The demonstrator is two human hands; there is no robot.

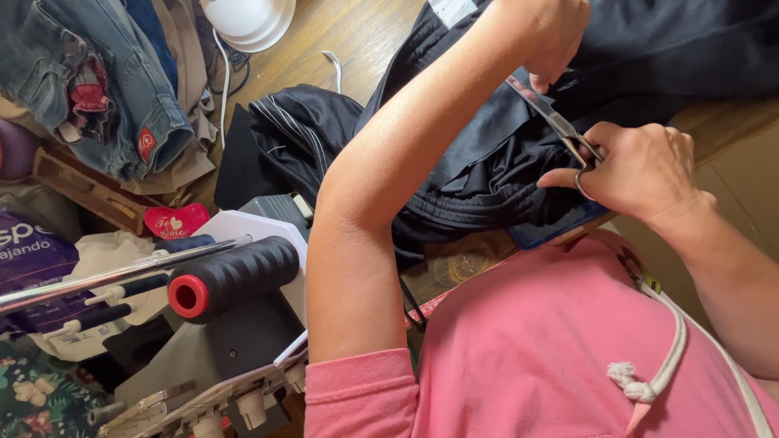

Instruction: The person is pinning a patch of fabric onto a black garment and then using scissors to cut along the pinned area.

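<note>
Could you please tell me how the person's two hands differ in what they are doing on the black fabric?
The right hand has its fingers through the loops of the silver metal scissors, while the left hand holds no tool and pinches the black fabric garment. The right hand sits nearer the pink shirt; the left hand reaches farther out, its forearm crossing the picture. Both meet at the garment around the scissor blades.

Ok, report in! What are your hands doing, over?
Right hand grips scissors, blades on the black garment. Left hand pinches the cloth at the tips. Left forearm crosses the view; black thread spool lower left.
</note>
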